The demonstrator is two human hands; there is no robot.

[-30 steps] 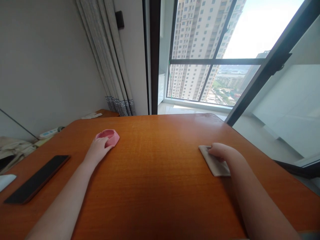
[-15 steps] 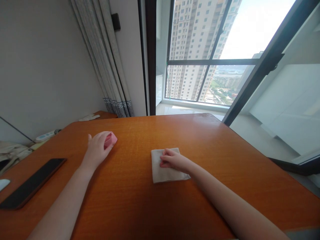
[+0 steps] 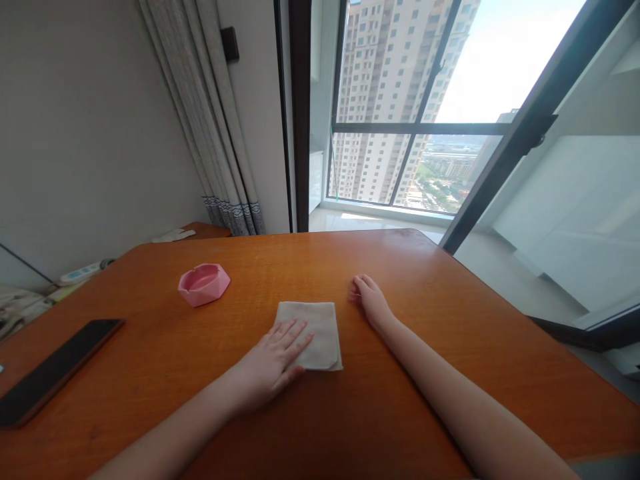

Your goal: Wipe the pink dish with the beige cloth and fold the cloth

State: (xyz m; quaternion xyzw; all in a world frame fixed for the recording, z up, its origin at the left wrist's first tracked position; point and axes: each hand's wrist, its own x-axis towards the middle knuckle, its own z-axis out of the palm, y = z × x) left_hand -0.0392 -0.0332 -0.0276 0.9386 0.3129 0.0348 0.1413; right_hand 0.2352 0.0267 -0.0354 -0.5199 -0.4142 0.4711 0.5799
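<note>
A folded whitish cloth (image 3: 320, 337) lies flat on the wooden table (image 3: 280, 267) in front of me. Spread across its left part, my left hand (image 3: 273, 363) rests palm down with the fingers apart. To the right of the cloth and apart from it, my right hand (image 3: 371, 300) is at the tabletop with its fingers curled in; no object shows in it. A pink faceted ashtray (image 3: 206, 285) with a notched rim stands further back on the left, touched by neither hand.
A long black mat (image 3: 60, 373) lies at the table's left. Beyond the left edge are a white power strip (image 3: 83, 272) and some fabric. A grey curtain (image 3: 220, 133) hangs behind, and a dark-framed glass door (image 3: 500, 167) stands at the back right.
My left hand has let go of the ashtray and come right, onto the cloth. My right hand has left the cloth and moved right. The cloth now lies slightly further left.
</note>
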